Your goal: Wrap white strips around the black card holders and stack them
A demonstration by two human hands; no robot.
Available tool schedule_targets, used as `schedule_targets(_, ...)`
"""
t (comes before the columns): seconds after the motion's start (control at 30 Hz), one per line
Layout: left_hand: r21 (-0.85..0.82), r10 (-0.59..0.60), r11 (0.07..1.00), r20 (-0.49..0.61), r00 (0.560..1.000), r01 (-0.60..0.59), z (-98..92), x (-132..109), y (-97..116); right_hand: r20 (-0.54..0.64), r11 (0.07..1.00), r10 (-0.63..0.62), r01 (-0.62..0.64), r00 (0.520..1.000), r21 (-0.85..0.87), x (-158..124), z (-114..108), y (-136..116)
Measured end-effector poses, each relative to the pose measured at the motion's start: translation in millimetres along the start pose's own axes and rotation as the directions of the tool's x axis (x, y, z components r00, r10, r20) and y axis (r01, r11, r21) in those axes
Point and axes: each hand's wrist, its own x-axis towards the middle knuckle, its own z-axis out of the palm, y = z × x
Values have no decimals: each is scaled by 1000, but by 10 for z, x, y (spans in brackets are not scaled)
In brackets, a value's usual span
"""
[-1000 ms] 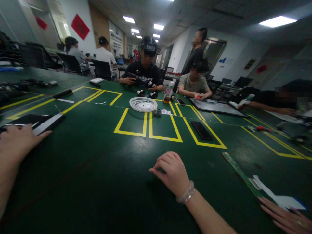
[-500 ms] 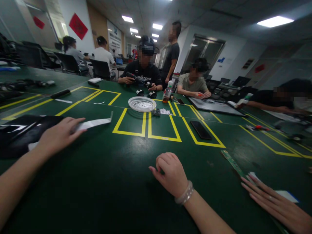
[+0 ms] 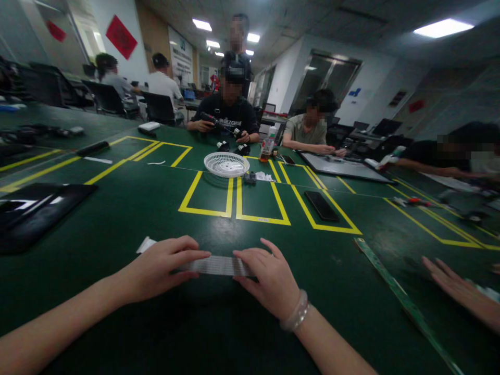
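Observation:
A greyish-white flat ribbon cable (image 3: pixel 221 265) with fine lines along it is stretched between my two hands, low over the green table. My left hand (image 3: pixel 167 268) pinches it between thumb and fingers, and a white end piece (image 3: pixel 146 245) sticks out beyond that hand. At the other side, my right hand (image 3: pixel 267 273), with a clear bracelet on the wrist, has its thumb and fingers around the cable's right end. That end is hidden by the fingers.
A long green circuit board strip (image 3: pixel 402 297) lies to the right, beside another person's hand (image 3: pixel 461 289). A black panel (image 3: pixel 42 216) lies at left. Further off are a white basket (image 3: pixel 226 165), a phone (image 3: pixel 321 205) and a bottle (image 3: pixel 267 147). Co-workers sit opposite.
My left hand has come from the black panel to the middle, bringing the cable. My right hand has closed on its other end. The other person's hand has moved right, off the circuit board strip.

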Motion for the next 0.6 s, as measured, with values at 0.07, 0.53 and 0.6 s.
schedule_targets(0.07,60,-19,998,18,1000,18,-59,-8,-74,3,1000,6,-6,1000,-14,-7,6,11)
schedule_targets(0.53,364,-967,-64,-253,32,929,-1199,-1437,-1665,96,999,1,3,995,-45,-7,7,-7)
schedule_targets(0.6,332,-944,-4,-311,105,943,-1212,-1533,-1738,94,999,3,1,996,-47,-5,-1,-15)
